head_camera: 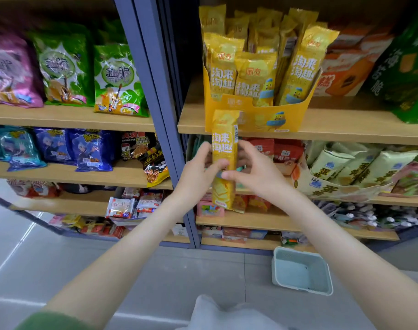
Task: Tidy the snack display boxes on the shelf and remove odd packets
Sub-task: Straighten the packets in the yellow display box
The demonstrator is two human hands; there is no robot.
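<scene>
Yellow packet (224, 148) held upright in both hands, just below and in front of the yellow display box (258, 117).

Left hand (198, 167) pinches the packet's left edge. Right hand (255, 172) sets its thumb on the front, fingers curled behind. Probably squaring it before slotting it among the matching packets standing in the box on the shelf (346, 125). Something teal by the right fingers, not identifiable. Pale basket (300, 272) on the floor, likely for odd packets.

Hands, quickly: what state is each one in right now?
Left hand: grips the yellow snack packet.
Right hand: pinches the same packet, thumb in front.
</scene>
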